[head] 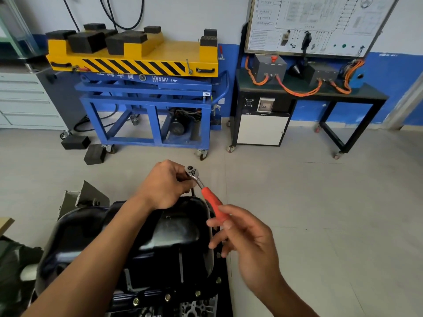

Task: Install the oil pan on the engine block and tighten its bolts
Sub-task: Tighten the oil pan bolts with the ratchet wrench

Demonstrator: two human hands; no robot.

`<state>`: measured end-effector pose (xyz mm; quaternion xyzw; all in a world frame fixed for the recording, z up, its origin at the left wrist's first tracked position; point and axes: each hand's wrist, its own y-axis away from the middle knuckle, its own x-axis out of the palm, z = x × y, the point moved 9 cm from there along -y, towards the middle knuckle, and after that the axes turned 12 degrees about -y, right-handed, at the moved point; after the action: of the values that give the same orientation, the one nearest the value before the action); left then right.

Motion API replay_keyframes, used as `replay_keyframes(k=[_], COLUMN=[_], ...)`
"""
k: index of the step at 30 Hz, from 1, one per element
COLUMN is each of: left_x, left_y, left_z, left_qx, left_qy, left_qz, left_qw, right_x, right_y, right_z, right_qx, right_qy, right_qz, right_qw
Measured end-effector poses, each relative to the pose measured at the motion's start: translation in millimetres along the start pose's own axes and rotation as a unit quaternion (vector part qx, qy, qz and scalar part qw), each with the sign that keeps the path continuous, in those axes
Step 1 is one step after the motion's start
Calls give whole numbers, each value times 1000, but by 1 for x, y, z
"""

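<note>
A glossy black oil pan (178, 234) sits on the engine block (196, 307) at the bottom centre, with several brass-coloured bolts (167, 297) along its near flange. Above the pan's far end my left hand (164, 186) grips the metal head of a ratchet wrench (193, 173). The wrench's orange handle (214, 203) slants down to the right into my right hand (247, 243), whose thumb and fingertips pinch its end. What lies under the ratchet head is hidden by my left hand.
A blue wheeled lift cart (146, 110) with a yellow striped top stands behind on the tiled floor. Two black rubber blocks (93, 154) lie near its wheels. A black bench with orange cables (297, 92) stands at the right, grey drawers (25, 101) at the left.
</note>
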<state>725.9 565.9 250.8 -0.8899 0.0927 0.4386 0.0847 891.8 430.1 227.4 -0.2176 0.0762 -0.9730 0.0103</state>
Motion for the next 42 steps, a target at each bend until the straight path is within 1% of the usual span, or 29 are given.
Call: replay_keyframes(k=[4, 6, 9, 11, 13, 16, 19, 22, 24, 28, 31, 34, 37, 39, 42], left_x=[-1, -1, -1, 0, 1, 3, 4, 5, 4, -3, -4, -2, 0, 0, -1], left_y=[-1, -1, 0, 0, 0, 0, 0, 0, 1, 3, 3, 3, 3, 3, 3], left_z=[3, 4, 3, 2, 1, 0, 0, -1, 0, 6, 8, 6, 4, 3, 2], left_qx=[-14, -15, -16, -13, -12, -11, -13, -15, -20, -51, -63, -55, -50, -49, -46], left_qy=[1, 3, -2, -4, -1, 11, 16, 19, 18, 0, -2, 6, 6, 2, 3], left_qz=[-9, -9, -7, 2, 12, 25, 30, 30, 22, -26, -34, -20, -6, -7, -7], left_qw=[1000, 1000, 1000, 1000, 1000, 1000, 999, 999, 999, 998, 997, 998, 999, 999, 999], right_x=[-21, -27, -40, -50, -55, -52, -36, -19, -16, -34, -46, -40, -26, -13, 10], right_y=[-16, -26, -50, -72, -97, -138, -173, -193, -194, -161, -116, -73, -46, -34, -20], right_z=[9, 16, 19, 16, 12, 4, -6, -12, -12, -3, 1, 2, -2, -8, -19], right_qx=[21, 15, 4, 16, 37, 64, 86, 101, 97, 62, 48, 39, 48, 66, 106], right_qy=[-44, -29, -5, 2, 14, 40, 62, 77, 85, 51, 22, 11, 18, 17, 7], right_qz=[-51, -65, -112, -145, -158, -150, -120, -83, -85, -129, -131, -106, -79, -50, 16], right_qw=[997, 997, 994, 989, 987, 986, 987, 988, 988, 988, 990, 994, 996, 996, 994])
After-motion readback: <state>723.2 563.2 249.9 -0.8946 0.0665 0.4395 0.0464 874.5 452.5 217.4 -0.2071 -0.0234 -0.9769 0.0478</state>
